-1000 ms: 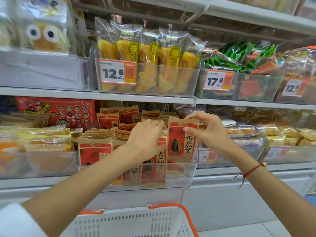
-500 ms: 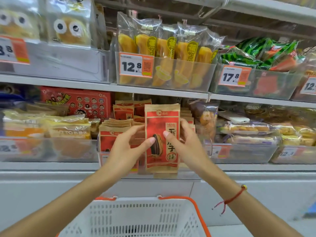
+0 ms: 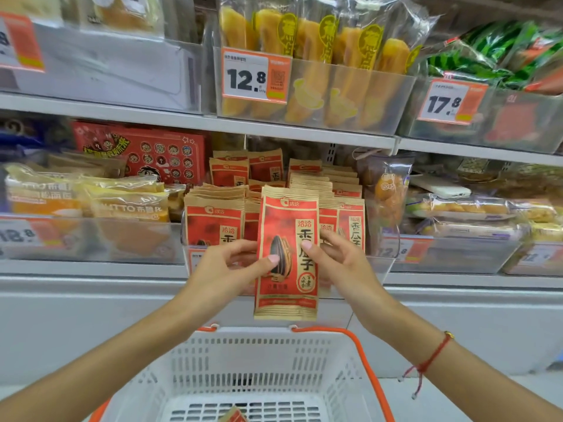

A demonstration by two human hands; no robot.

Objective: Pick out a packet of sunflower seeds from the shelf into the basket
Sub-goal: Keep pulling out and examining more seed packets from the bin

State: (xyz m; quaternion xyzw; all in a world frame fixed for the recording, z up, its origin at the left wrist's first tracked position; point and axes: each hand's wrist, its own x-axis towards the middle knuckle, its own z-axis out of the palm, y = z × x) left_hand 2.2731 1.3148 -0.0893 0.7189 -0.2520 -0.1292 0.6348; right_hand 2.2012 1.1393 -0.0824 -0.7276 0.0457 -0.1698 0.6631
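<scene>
A red and tan packet of sunflower seeds [image 3: 288, 254] hangs upright in front of the shelf, above the white basket [image 3: 262, 360]. My left hand [image 3: 225, 269] pinches its left edge, thumb on the front. My right hand [image 3: 341, 260] pinches its right edge the same way. Behind it a clear bin [image 3: 377, 269] on the middle shelf holds several more of the same packets [image 3: 213, 220]. A corner of another red packet [image 3: 233, 417] lies on the basket floor.
The basket has orange handles [image 3: 359, 351] and sits low in front of me. Yellow snack bags [image 3: 122, 199] fill the bin on the left, bread packs [image 3: 463, 205] the right. The upper shelf carries dried mango bags [image 3: 307, 41] and price tags.
The packet has come out of the bin, held at first by my right hand alone. Both hands now hold it lower, closer to the basket.
</scene>
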